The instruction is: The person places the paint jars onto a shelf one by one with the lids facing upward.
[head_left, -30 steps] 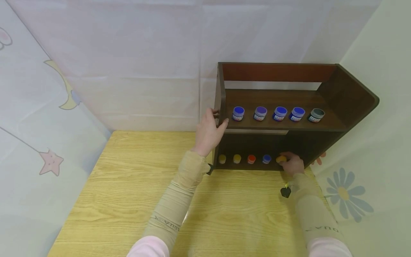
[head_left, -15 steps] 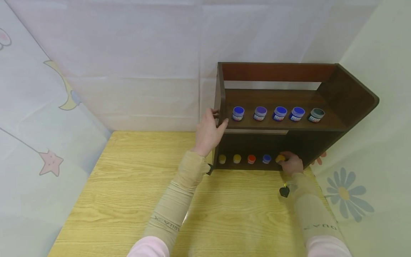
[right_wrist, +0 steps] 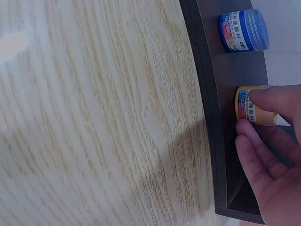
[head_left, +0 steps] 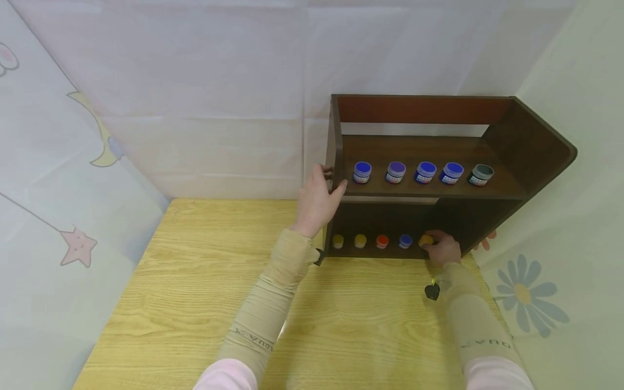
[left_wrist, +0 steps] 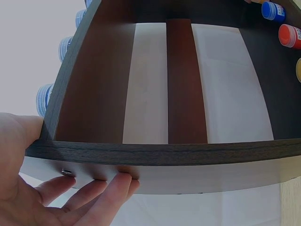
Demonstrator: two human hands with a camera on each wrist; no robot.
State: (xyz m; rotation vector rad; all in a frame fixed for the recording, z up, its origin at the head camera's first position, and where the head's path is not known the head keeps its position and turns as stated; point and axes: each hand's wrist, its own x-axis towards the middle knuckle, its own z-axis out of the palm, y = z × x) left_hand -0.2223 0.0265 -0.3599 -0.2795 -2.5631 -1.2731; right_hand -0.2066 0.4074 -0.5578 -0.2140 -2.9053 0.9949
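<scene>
A dark brown two-tier shelf (head_left: pixel 429 196) stands on the wooden table. My left hand (head_left: pixel 318 200) grips its left side panel, the thumb at the front edge and the fingers against the outer face, as the left wrist view (left_wrist: pixel 84 188) also shows. On the lower tier, at the right end of the row, my right hand (head_left: pixel 444 250) pinches an orange-yellow paint jar (right_wrist: pixel 243 104) between thumb and fingers. The jar appears upright on the board. Beside it, a little apart, stands a blue paint jar (right_wrist: pixel 240 30).
Along the lower tier are a red jar (head_left: pixel 382 241) and two yellowish jars, one a yellow jar (head_left: pixel 360 241) left of the red. Several blue, purple and dark jars, among them a purple jar (head_left: pixel 395 172), line the upper tier. A patterned wall (head_left: pixel 551 227) borders the right side.
My right hand has shifted slightly left with the orange-yellow paint jar, toward the blue jar, then stayed put. My left hand has not moved on the shelf panel.
</scene>
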